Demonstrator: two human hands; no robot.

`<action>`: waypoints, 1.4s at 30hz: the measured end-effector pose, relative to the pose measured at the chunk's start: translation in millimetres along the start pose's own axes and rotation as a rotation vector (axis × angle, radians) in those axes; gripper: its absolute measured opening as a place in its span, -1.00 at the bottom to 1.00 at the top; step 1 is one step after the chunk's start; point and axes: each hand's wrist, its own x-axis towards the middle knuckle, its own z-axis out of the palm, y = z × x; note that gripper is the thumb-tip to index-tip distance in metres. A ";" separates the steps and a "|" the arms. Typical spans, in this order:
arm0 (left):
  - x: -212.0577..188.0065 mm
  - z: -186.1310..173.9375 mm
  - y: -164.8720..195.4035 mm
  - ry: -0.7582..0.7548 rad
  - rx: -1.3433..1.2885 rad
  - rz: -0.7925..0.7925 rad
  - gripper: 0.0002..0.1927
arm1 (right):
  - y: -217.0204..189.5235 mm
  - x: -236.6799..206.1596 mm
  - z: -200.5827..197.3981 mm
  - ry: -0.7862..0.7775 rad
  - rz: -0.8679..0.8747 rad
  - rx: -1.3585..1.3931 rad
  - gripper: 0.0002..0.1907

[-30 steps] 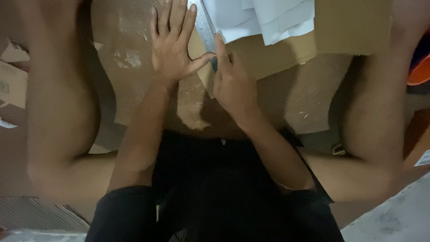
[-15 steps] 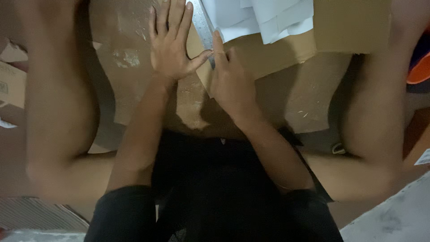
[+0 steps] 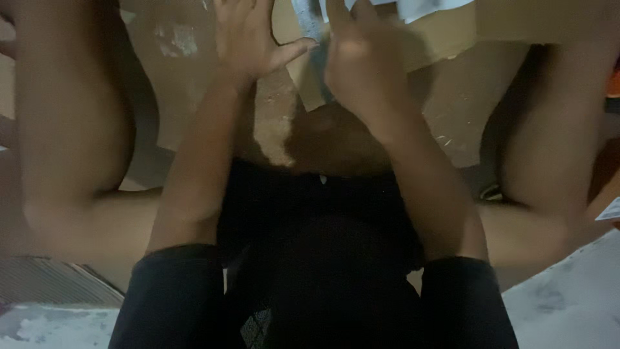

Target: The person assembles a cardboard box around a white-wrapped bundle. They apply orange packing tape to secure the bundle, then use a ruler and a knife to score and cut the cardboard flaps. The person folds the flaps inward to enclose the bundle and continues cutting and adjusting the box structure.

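I sit on the floor with my knees spread and a brown cardboard sheet [image 3: 445,39] in front of me. My left hand [image 3: 248,39] lies flat on the cardboard, fingers spread, its thumb reaching toward a grey metal ruler [image 3: 309,19]. Just right of that ruler is my right hand [image 3: 361,64], blurred, with its back toward me. Its fingertips run out of the top of the frame, so its grip is hidden. White paper sheets [image 3: 426,8] lie on the cardboard beyond my right hand.
My bare left leg [image 3: 71,116] and right leg [image 3: 549,129] flank the cardboard. An orange object [image 3: 613,84] shows at the right edge, with a white label [image 3: 610,210] below it. The floor near me is pale and scuffed.
Both hands have shifted toward the top of the view. The right hand is now blurred with motion beside the ruler.
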 end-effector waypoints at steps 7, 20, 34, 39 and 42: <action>8.5 -7.9 7.8 0.031 0.107 0.041 0.04 | -11.6 -1.6 7.1 0.015 0.046 -0.059 -0.38; 18.9 -28.6 22.0 0.008 0.160 0.031 0.12 | -22.6 -16.7 17.3 0.034 0.084 -0.046 -0.32; 17.7 -28.2 21.8 -0.039 0.157 -0.011 0.13 | -35.2 -41.2 8.4 -0.079 0.187 -0.126 -0.31; 18.4 -31.3 24.4 0.009 0.127 0.027 0.12 | -43.2 -49.4 3.7 -0.130 0.255 -0.084 -0.28; 19.4 -32.1 25.0 0.001 0.160 0.025 0.13 | -46.6 -52.5 -0.4 -0.195 0.290 -0.059 -0.23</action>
